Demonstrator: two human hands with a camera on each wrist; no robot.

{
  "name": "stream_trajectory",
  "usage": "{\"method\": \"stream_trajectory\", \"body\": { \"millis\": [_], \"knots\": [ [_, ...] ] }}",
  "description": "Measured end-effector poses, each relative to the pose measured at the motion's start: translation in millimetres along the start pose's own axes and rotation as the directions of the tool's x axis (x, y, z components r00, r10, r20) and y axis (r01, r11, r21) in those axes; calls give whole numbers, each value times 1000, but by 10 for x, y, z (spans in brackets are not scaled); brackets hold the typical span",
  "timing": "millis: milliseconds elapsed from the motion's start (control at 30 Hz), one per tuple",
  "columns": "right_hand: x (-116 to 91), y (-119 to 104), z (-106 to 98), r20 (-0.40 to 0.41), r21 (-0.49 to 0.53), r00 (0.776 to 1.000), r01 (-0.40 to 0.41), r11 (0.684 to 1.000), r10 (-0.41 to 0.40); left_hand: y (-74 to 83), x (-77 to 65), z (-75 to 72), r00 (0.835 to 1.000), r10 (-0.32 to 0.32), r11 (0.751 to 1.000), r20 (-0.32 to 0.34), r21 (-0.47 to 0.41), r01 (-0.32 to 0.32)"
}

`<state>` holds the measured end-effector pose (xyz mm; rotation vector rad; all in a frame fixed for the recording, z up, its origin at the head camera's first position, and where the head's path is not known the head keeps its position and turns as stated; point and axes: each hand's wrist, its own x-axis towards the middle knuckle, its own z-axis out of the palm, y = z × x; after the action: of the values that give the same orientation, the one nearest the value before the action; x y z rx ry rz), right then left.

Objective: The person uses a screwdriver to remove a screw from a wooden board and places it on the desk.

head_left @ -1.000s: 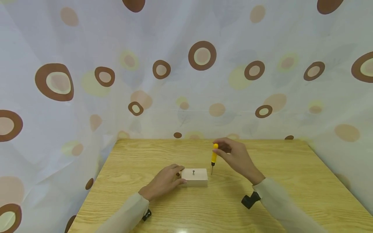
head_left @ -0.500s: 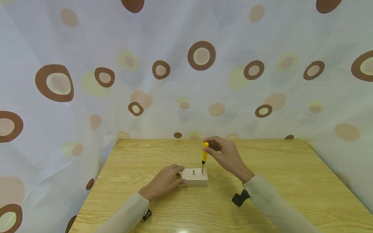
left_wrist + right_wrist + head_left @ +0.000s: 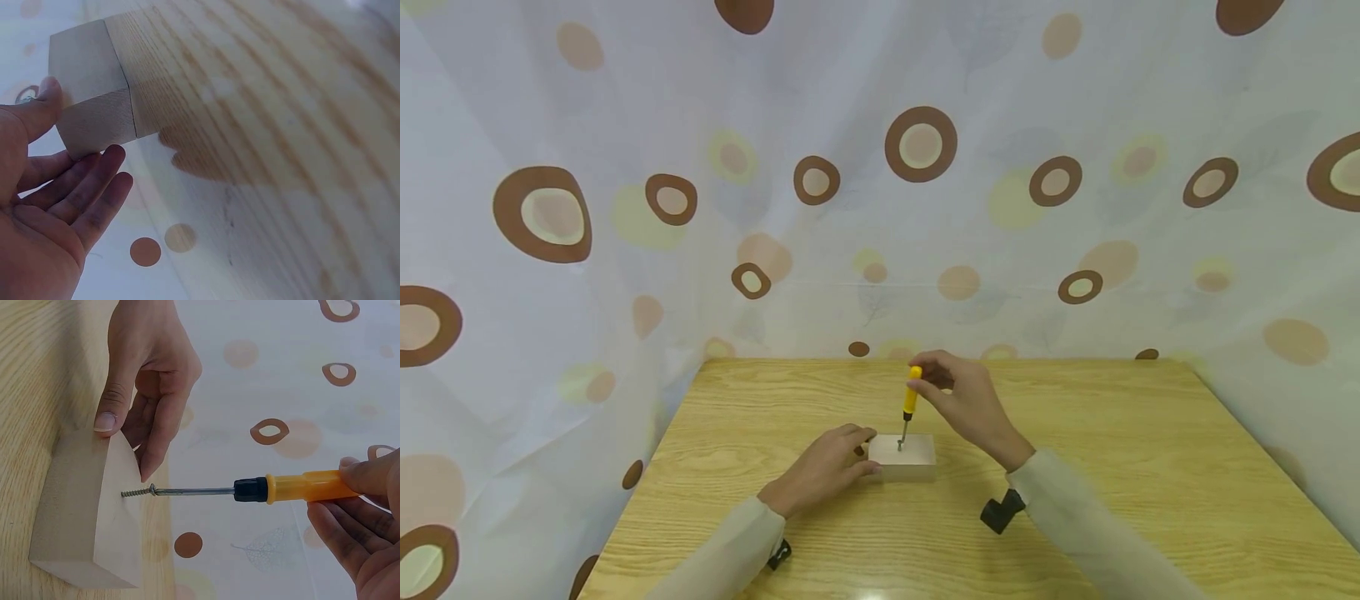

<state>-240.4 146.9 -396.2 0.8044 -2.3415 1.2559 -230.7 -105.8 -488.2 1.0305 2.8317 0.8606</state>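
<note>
On the table lies a pale wooden block (image 3: 917, 454) with a screw (image 3: 136, 492) standing partly sunk in its top face. My left hand (image 3: 820, 471) grips the block's left end, thumb on the near side and fingers at the far side. In the left wrist view that thumb and some fingertips touch the block (image 3: 94, 69). My right hand (image 3: 966, 404) pinches the yellow handle of a screwdriver (image 3: 911, 398) between thumb and fingers. The screwdriver (image 3: 287, 489) is nearly upright above the block, and its tip meets the screw head in the right wrist view.
A wood-grain table (image 3: 1112, 467) stretches out around the block. Behind and at both sides hangs a white curtain (image 3: 850, 225) with brown and beige spots. Black camera mounts (image 3: 1002, 511) sit under both wrists.
My right hand has carried the screwdriver leftward from beside the block, across its top, to the screw head. The left hand and the block stay in place.
</note>
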Motion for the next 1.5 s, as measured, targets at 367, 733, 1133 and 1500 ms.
{"method": "stream_trajectory", "body": {
  "millis": [367,733,1133,1500],
  "knots": [
    [20,-16,51,-5,-16,1000,23,1000,-23,1,0,4,1000,3,1000,9,14,-3],
    [29,-68,0,66,-68,996,66,995,-62,5,6,-12,1000,0,1000,14,30,-1],
    [64,-78,48,42,-92,999,36,995,-33,-13,45,13,1000,15,997,7,70,-15],
    [95,-44,-59,240,79,970,-41,996,21,17,29,-8,1000,13,995,-2,97,-13]
  ]
}}
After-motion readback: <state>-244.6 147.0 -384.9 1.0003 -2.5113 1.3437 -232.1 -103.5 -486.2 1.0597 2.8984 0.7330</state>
